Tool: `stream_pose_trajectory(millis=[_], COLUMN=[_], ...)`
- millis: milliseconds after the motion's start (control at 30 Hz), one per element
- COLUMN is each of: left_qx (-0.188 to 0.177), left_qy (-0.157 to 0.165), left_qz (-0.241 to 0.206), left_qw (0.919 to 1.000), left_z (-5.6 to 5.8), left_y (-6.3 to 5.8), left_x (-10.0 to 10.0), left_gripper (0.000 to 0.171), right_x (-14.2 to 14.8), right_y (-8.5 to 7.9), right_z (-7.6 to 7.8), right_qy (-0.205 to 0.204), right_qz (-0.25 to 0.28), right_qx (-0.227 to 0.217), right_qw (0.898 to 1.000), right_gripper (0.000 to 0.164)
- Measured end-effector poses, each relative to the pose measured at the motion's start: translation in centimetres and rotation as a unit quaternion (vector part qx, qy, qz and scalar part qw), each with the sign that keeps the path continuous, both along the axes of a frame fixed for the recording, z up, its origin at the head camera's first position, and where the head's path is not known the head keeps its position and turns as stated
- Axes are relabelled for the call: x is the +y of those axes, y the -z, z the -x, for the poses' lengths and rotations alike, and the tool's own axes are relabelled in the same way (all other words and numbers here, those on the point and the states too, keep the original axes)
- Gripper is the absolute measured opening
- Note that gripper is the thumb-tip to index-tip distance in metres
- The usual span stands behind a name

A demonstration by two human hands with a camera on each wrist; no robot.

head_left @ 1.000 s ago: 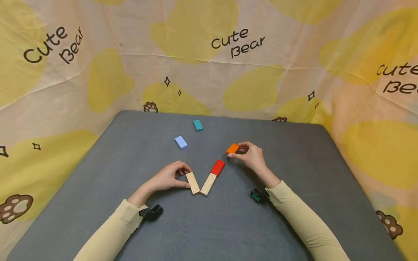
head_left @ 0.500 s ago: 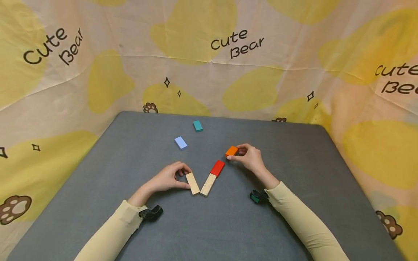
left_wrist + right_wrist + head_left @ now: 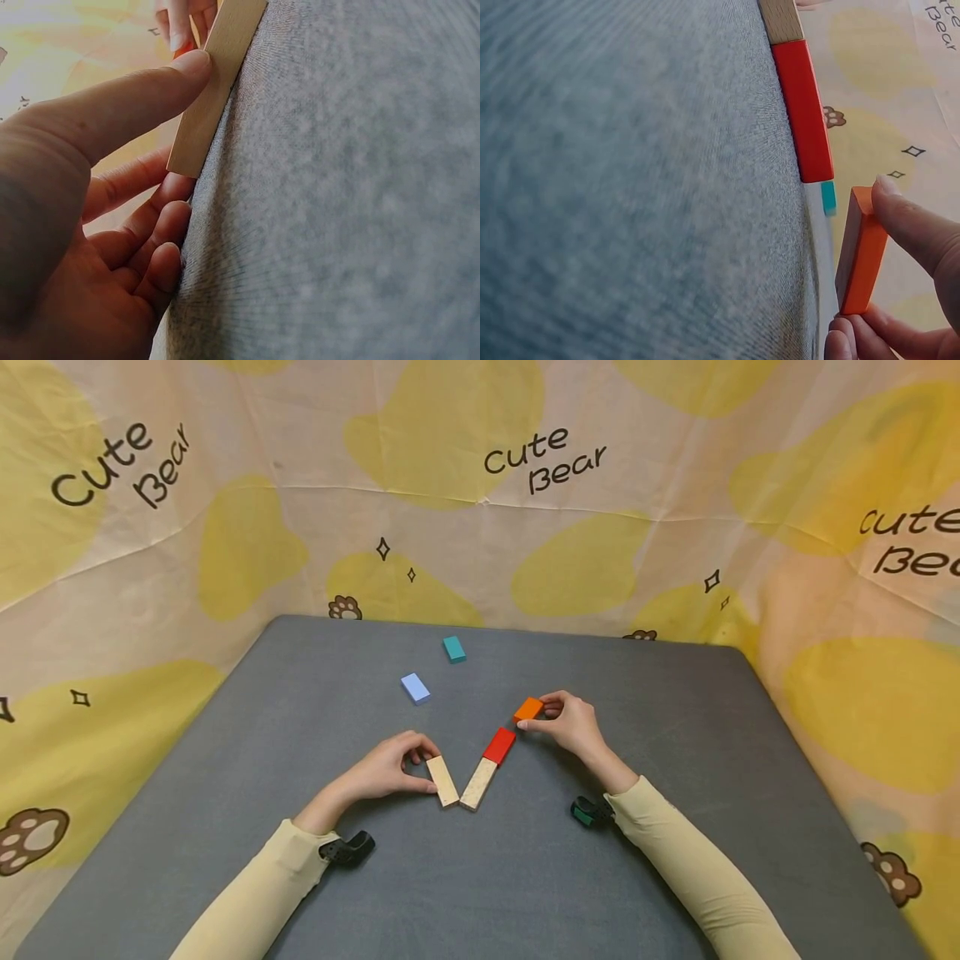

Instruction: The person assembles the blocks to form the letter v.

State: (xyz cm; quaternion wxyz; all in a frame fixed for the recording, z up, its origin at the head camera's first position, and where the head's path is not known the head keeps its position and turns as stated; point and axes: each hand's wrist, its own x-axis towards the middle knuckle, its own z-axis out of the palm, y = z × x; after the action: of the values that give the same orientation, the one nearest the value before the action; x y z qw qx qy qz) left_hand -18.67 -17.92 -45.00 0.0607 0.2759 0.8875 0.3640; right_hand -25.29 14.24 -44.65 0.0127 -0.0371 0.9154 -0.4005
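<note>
Two plain wooden blocks lie flat in a V on the grey table, meeting at the near end. My left hand (image 3: 390, 767) holds the left wooden block (image 3: 443, 781), its thumb on the long side and a fingertip at the far end (image 3: 199, 131). A red block (image 3: 499, 747) continues the line of the right wooden block (image 3: 478, 784), end to end. Between thumb and fingers, my right hand (image 3: 572, 722) pinches an orange block (image 3: 528, 709). In the right wrist view the orange block (image 3: 862, 251) is raised off the cloth, with a gap to the red block (image 3: 804, 112).
Farther back on the table (image 3: 637, 877) lie a light blue block (image 3: 416, 688) and a teal block (image 3: 454, 649), apart from each other. A printed cloth (image 3: 450, 560) hangs around the back and sides of the table. Each wrist wears a black camera mount.
My right hand has brought the orange block slightly left and nearer, closing in on the red block's far end. The left hand stays on its wooden block; the other blocks keep their places.
</note>
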Motion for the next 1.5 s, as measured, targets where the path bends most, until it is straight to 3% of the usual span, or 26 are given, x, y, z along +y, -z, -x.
stream_pose_trajectory(millis=[533,1500], left_qx=[0.010,-0.003], left_qy=[0.001,-0.007], left_qz=[-0.003,0.004], left_qw=[0.9999,1.0000], left_z=[0.1,0.1], left_y=[0.2,0.4], left_x=[-0.2,-0.3], left_gripper=[0.044,0.044], right_x=[-0.9,-1.4], right_y=[0.0,0.3], right_z=[0.2,0.6], right_qy=[-0.010,-0.032], right_qz=[-0.013,-0.029], right_qx=[-0.007,-0.004], right_qw=[1.000,0.999], right_gripper=[0.068,0.066])
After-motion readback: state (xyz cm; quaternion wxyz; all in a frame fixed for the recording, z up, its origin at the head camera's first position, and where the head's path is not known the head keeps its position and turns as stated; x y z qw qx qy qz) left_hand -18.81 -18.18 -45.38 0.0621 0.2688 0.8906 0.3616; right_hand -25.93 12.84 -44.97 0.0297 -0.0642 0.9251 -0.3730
